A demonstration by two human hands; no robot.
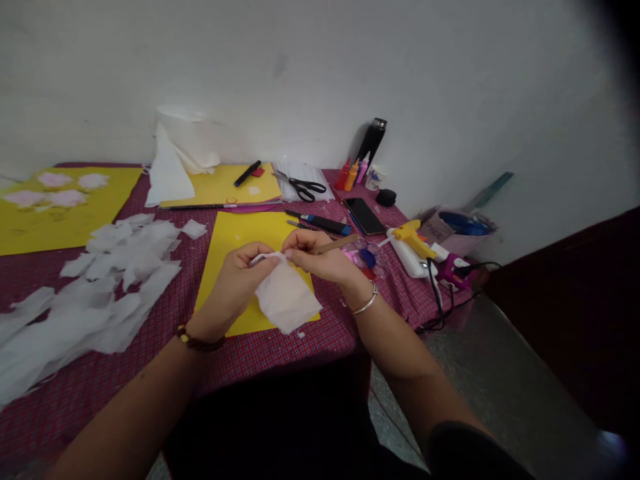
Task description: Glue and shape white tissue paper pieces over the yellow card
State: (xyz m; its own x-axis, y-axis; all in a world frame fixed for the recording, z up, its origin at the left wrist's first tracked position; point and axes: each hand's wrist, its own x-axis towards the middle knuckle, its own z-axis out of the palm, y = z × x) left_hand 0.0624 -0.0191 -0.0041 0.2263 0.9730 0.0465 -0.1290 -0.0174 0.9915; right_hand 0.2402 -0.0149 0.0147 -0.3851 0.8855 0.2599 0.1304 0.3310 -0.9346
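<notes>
A piece of thin white tissue paper (287, 297) hangs between my hands, above a yellow sheet (225, 233). My left hand (233, 283) is closed, pinching the tissue's upper edge between thumb and fingers. Closed beside it, my right hand (323, 260) has its fingertips at the tissue's top corner. From that hand a flat brown wooden stick (337, 245) points out to the right; its inner end is hidden by the fingers. Whether the right fingertips also grip the tissue is hard to make out.
Cut tissue pieces (125, 260) lie in a heap at left, near pink-white paper flowers (67, 198). Scissors (303, 187), a box cutter (325, 223), a phone (365, 215) and paint bottles (351, 175) lie behind. At right are a yellow glue gun (413, 235) and cables (443, 313).
</notes>
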